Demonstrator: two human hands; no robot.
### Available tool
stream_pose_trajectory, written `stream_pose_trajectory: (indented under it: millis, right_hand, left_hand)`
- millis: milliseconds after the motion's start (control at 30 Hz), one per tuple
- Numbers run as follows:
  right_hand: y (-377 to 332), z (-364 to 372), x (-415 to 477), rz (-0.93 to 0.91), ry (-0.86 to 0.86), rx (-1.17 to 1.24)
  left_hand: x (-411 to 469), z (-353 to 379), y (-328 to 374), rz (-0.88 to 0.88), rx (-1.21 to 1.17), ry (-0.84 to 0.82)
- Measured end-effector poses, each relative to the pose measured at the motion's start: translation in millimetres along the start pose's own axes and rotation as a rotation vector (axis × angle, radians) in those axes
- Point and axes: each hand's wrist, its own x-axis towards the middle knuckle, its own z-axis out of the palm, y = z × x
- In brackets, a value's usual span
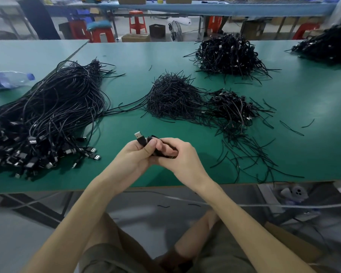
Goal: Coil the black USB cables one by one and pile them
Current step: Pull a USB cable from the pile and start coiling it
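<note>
Your left hand and right hand meet above counter near edge. Fingers of both curl round coiled USB cable, plug poking up. Loose cable heap at left edge.

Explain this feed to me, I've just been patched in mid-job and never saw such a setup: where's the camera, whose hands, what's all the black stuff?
No machine: a person's two bare hands, filmed by one wide-angle camera on their head, looking down. The left hand and right hand together grip one black USB cable, bunched into loops, metal plug poking up. On the green table: a heap of loose cables at left, a pile of what look like short black ties in the middle, coiled-cable piles beside it and farther back. A plastic bottle lies far left.
</note>
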Motion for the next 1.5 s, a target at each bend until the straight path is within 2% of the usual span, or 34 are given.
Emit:
stream_pose_trajectory:
  millis: [200,267,333,433,633,733,800,967,1033,1133,1200,1267,1333,1400,1500]
  right_hand:
    - [-3.8,0.4,-1.3,-0.136,0.077,-0.214]
    - [-3.9,-2.3,-2.1,-0.133,0.067,-0.225]
    - [-3.2,-4.4,-2.3,-0.132,0.015,-0.240]
    - [-0.7,-5.6,-1.7,-0.106,-0.059,-0.285]
    - [0.3,-7.8,0.2,0.079,-0.178,-0.115]
    - [3.2,-10.2,1.0,0.114,-0.186,-0.069]
    - [6.5,-12.8,0.0,0.099,-0.185,-0.128]
    - [11.1,-13.5,-4.5,-0.026,-0.176,-0.377]
    - [11.2,-12.7,-6.3,-0.058,-0.197,-0.447]
    - [11.2,-12.6,-8.8,-0.123,-0.203,-0.579]
    - [10.9,-12.6,-9.7,-0.194,-0.191,-0.678]
    - [10.0,-12.6,-10.5,-0.262,-0.176,-0.754]
    - [12.0,-13.1,-10.6,-0.297,-0.154,-0.769]
    - [14.6,-13.6,-9.0,-0.316,-0.129,-0.792]
    - [17.8,-14.5,-5.3,-0.352,-0.028,-0.866]
  left_hand:
    - [-5.1,0.7,-5.8,0.070,0.257,0.139]
    - [-7.5,0.0,-6.9,0.078,0.361,0.218]
    - [-9.6,-4.4,-6.9,0.068,0.439,0.210]
    - [-10.6,-11.1,-7.1,0.038,0.460,0.190]
    - [-5.7,-14.8,-11.3,0.035,0.471,0.262]
    - [-5.3,-14.9,-13.9,0.019,0.475,0.264]
    - [-4.9,-16.1,-15.8,0.003,0.499,0.267]
    - [-2.7,-23.1,-19.6,-0.152,0.594,0.419]
    - [-3.2,-25.4,-21.2,-0.105,0.773,0.351]
    - [-4.1,-23.6,-18.0,-0.062,1.276,0.220]
    - [-1.3,-17.3,-16.2,-0.096,1.513,0.070]
    - [0.7,-8.7,-15.3,-0.177,1.543,-0.055]
    - [3.4,-5.8,-16.4,-0.215,1.555,-0.084]
    - [7.8,-7.6,-19.1,-0.213,1.566,-0.062]
    - [13.8,-10.0,-26.6,-0.114,1.566,0.033]
